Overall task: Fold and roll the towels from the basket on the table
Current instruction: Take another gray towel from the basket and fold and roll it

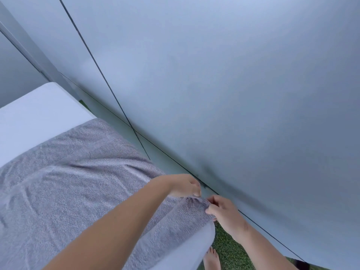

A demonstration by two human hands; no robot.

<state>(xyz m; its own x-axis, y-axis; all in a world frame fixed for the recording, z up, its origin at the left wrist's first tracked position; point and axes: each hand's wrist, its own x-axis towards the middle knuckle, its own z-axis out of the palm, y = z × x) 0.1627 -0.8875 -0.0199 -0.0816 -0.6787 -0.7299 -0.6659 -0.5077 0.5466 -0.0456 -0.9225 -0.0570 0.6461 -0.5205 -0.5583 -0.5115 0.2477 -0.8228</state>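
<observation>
A grey towel [78,172] lies spread over the white table [39,108], wrinkled, reaching the table's right end. At that end my left hand [185,185] pinches the towel's far corner edge with curled fingers. Close beside it, my right hand [224,210] pinches the same edge of the towel just to the right. The two hands almost touch. No basket is in view.
A pale tent-like wall [233,84] with dark seam lines rises right behind the table's far edge. Green artificial grass [228,248] covers the floor at the table's right end, where a bare foot [211,259] stands.
</observation>
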